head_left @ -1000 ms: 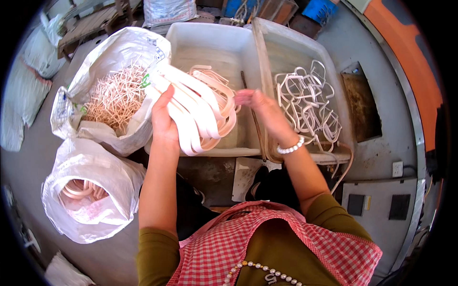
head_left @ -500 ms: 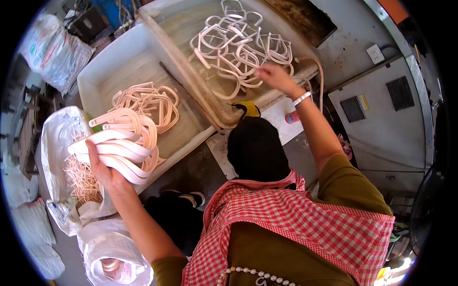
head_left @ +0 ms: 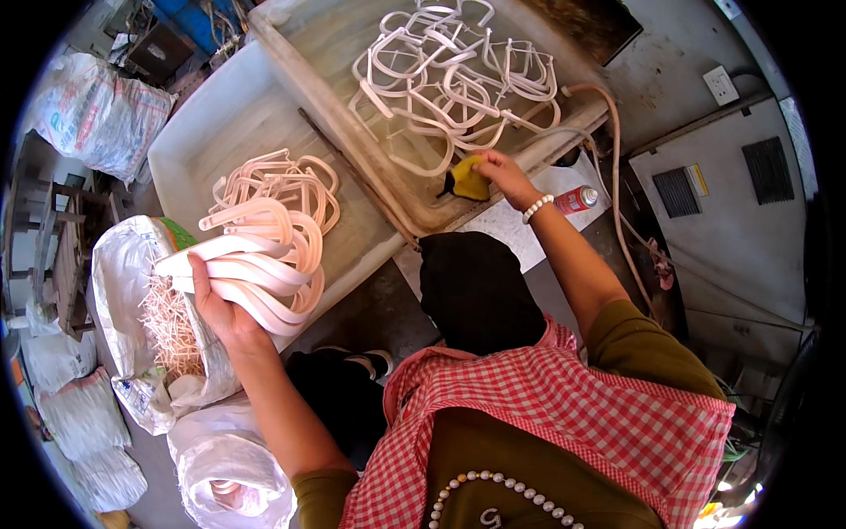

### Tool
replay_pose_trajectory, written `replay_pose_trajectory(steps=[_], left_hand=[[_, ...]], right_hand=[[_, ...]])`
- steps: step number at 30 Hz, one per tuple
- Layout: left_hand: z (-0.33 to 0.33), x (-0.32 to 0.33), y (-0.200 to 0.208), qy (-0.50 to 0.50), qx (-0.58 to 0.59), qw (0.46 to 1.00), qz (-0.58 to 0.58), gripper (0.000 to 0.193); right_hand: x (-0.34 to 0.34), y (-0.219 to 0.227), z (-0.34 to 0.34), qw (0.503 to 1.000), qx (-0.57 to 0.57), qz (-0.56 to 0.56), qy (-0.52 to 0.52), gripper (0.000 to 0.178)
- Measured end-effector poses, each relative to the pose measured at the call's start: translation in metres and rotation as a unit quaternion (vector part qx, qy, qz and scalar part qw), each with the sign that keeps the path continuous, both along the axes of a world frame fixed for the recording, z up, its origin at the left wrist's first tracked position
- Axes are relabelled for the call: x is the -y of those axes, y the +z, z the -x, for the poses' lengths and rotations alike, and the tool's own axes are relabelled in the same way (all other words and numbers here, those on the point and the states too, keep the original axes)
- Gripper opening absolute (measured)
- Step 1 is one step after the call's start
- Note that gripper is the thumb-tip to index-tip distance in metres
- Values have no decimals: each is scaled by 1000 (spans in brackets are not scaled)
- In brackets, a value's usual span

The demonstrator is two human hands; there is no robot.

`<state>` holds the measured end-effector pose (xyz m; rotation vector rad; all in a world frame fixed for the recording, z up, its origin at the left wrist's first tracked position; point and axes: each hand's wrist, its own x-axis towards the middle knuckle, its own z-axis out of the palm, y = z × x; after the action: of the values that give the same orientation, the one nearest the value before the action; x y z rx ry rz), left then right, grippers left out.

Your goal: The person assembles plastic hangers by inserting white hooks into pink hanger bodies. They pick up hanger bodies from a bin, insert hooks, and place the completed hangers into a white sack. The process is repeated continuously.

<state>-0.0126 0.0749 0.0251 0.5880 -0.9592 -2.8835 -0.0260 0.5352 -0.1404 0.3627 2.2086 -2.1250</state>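
Observation:
My left hand (head_left: 227,317) is closed round a bundle of pale pink, bent plastic loops (head_left: 264,284), held over the near end of the left tub. The loops fan out to the right of my fingers. At the near corner of the right tub, my right hand (head_left: 508,176) pinches a yellow-and-black glove (head_left: 470,179). More pink loops (head_left: 280,181) lie in the left tub just beyond the bundle. A tangled heap of whitish loops (head_left: 454,88) lies in the right tub, past my right hand.
The left tub (head_left: 181,145) and right tub (head_left: 322,132) stand side by side, holding shallow water. An open white sack (head_left: 119,282) of thin pink scraps (head_left: 172,331) stands at left. A red spray can (head_left: 577,200) and a hose (head_left: 617,159) are at right.
My right hand has drawn back from the whitish loops and taken hold of the glove at the tub corner. My left hand keeps its bundle; the view has shifted slightly.

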Motion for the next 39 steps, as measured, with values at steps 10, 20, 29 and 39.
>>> replay_pose_trajectory(steps=[10,20,29,39], left_hand=[[14,-2,-13,3,20,1000,12,39],[19,-4,-12,18,42,999,11,40],[13,-17,11,24,33,999,-25,39],[12,-5,11,35,-15,989,-145,35]], right_hand=[[13,-97,87,868,132,-427,215,83],[26,-118,99,822,267,-408,295,63],[35,-24,121,927,161,335,40,28],[-9,-22,162,976,175,108,-68,49]])
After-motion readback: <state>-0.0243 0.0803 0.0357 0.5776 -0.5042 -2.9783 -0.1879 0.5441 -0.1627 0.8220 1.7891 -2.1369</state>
